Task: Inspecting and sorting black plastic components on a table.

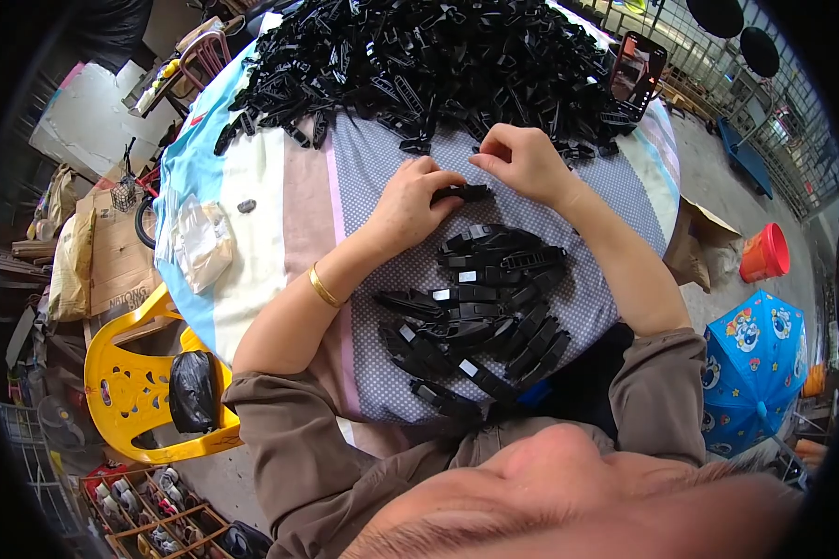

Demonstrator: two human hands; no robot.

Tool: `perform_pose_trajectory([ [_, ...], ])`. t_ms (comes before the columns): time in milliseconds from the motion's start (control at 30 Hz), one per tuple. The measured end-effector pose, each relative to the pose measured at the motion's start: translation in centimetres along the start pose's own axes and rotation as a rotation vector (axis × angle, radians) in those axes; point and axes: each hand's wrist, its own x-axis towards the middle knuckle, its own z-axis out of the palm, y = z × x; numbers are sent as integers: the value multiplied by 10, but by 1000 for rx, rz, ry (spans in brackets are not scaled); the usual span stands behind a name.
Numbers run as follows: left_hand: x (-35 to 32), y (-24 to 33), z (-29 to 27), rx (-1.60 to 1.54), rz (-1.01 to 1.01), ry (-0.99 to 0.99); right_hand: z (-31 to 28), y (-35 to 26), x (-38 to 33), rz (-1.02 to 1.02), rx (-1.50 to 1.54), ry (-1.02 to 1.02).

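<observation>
My left hand (408, 202) pinches a long black plastic piece (469, 193) between thumb and fingers, just above the patterned cloth. Close by on its right, my right hand (529, 164) has thumb and forefinger drawn together. A dark speck shows at those fingertips, too small to name. Beyond both hands spreads a large heap of black plastic parts (419, 70), some with slotted frames. Nearer to me lies a smaller group of black plastic pieces (503, 321), longer and curved, a few bearing small white patches.
A phone (638, 76) stands upright at the heap's right edge. On the cloth (308, 214) at left lies a clear plastic bag (202, 244). Around the table are a yellow plastic chair (130, 415), a red bucket (764, 253) and an open blue umbrella (753, 373).
</observation>
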Motion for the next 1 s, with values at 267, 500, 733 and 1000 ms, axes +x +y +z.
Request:
perform_pose_trajectory([
  [267, -1, -4, 1, 6, -2, -1, -7, 0, 1, 193, 262, -187],
  [500, 1, -3, 0, -7, -38, -18, -24, 4, 5, 241, 46, -474],
  [733, 2, -3, 2, -15, -25, -6, -17, 7, 1, 167, 131, -438],
  [1000, 4, -3, -2, -34, -84, -19, -10, -11, -1, 85, 234, -204],
])
